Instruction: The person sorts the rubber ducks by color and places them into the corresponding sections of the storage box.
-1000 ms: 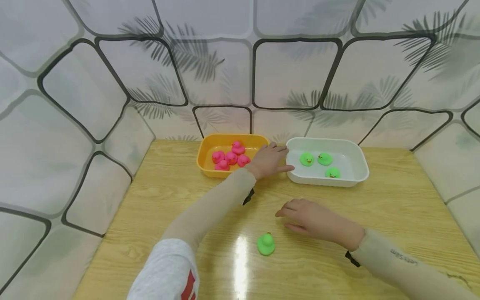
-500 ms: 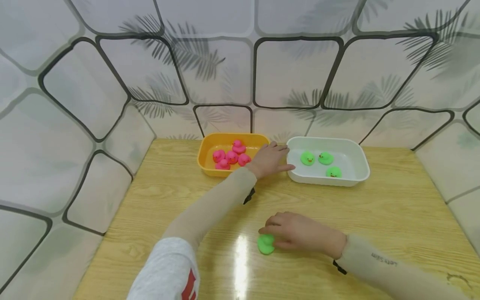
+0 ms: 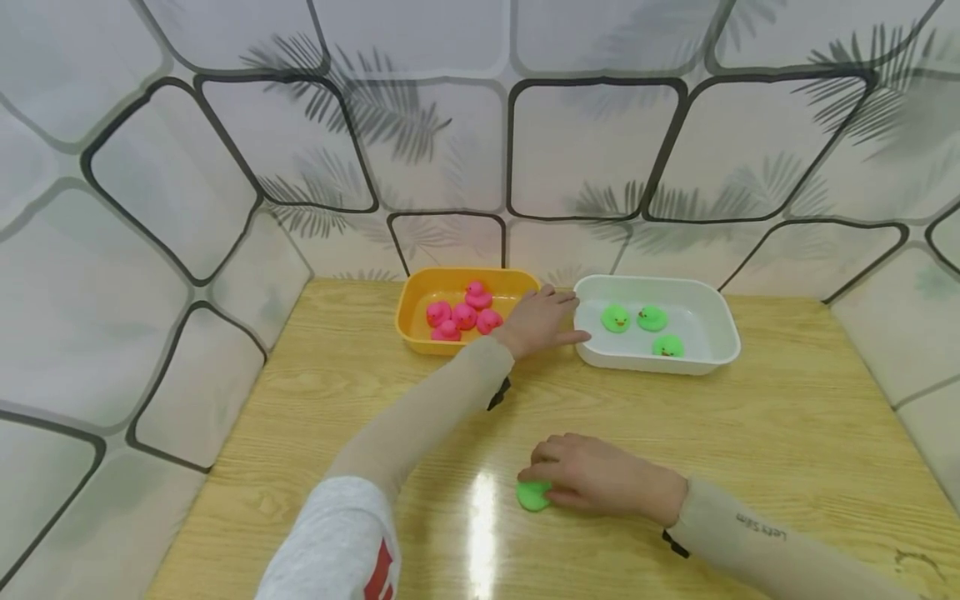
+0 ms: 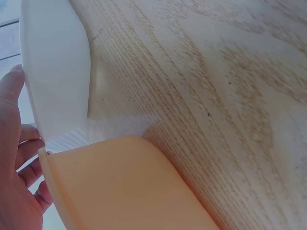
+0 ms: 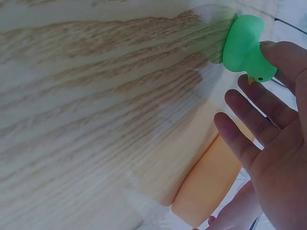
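My right hand pinches a green rubber duck that sits on the table. In the right wrist view the thumb is against the head of the duck, with the index finger on its other side; the remaining fingers stretch out loosely. Farther back, my left hand spans the gap between an orange tray and a white tray. Its fingers are spread and rest at the two rims, as the left wrist view of the hand shows, curled round nothing.
Several pink rubber ducks lie in the orange tray. The white tray holds three green ducks. Both trays stand at the back of the wooden table, close to the patterned wall. Another wall rises on the left.
My right hand has moved left and toward me, down to the green duck, and its thumb and fingers have closed about it. The left hand has stayed at the trays.
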A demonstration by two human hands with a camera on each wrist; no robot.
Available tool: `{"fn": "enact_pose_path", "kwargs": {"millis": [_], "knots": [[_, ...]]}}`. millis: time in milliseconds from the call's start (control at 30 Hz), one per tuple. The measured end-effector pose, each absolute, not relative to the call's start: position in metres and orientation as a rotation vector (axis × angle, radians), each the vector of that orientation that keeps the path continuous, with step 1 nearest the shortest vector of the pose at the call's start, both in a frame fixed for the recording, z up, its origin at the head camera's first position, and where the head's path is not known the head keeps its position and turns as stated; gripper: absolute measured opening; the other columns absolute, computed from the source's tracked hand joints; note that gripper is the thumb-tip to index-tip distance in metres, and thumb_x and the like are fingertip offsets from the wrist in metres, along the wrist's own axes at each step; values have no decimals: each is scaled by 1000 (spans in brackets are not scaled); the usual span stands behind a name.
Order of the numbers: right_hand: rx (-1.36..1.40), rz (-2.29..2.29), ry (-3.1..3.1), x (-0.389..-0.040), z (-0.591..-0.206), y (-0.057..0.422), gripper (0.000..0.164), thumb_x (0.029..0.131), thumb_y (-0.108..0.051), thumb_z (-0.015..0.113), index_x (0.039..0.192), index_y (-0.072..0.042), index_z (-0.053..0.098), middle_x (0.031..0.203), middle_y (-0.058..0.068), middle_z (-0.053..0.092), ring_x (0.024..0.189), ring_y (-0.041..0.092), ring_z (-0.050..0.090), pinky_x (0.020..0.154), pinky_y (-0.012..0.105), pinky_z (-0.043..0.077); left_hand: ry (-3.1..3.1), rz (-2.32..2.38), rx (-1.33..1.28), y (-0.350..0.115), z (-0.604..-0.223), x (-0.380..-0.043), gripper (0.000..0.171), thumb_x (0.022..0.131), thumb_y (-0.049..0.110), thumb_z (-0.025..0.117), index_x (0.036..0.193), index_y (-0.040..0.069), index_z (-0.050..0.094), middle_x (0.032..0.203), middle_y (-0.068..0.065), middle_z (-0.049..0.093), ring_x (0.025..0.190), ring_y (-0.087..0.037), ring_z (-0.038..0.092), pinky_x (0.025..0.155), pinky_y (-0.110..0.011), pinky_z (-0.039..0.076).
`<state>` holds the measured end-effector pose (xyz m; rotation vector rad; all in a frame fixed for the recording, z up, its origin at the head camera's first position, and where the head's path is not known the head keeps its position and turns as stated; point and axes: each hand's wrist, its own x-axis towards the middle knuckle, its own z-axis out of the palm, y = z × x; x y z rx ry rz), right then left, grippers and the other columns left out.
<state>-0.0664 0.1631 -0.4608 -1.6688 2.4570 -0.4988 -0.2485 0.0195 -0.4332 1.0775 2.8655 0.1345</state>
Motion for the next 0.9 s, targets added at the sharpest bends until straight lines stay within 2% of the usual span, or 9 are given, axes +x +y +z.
{"fn": "enact_pose_path", "kwargs": {"millis": [233, 500, 900], "knots": [[-1667, -496, 2506, -66, -458, 171, 28, 98, -20, 73, 126, -17, 69, 111, -5, 66, 100, 10, 61, 91, 33, 54, 2858, 140, 1065, 19, -432, -248, 75, 102, 66, 50, 157, 15, 48, 163, -1, 44, 144, -24, 41, 120, -43, 34], [-1617, -498, 2605, -72, -452, 195, 27, 92, -17, 79, 118, -16, 71, 106, -6, 65, 93, 10, 61, 84, 32, 55, 2858, 128, 1064, 21, -433, -248, 76, 102, 66, 50, 157, 15, 48, 163, -1, 44, 144, -24, 41, 119, -43, 35], [-1472, -517, 2794, -105, -408, 247, 34, 86, -10, 84, 119, -10, 72, 107, -4, 68, 94, 13, 66, 79, 36, 58, 2868, 100, 1071, 22, -434, -250, 76, 102, 67, 49, 157, 16, 48, 163, 0, 45, 143, -24, 41, 119, -42, 36]]}}
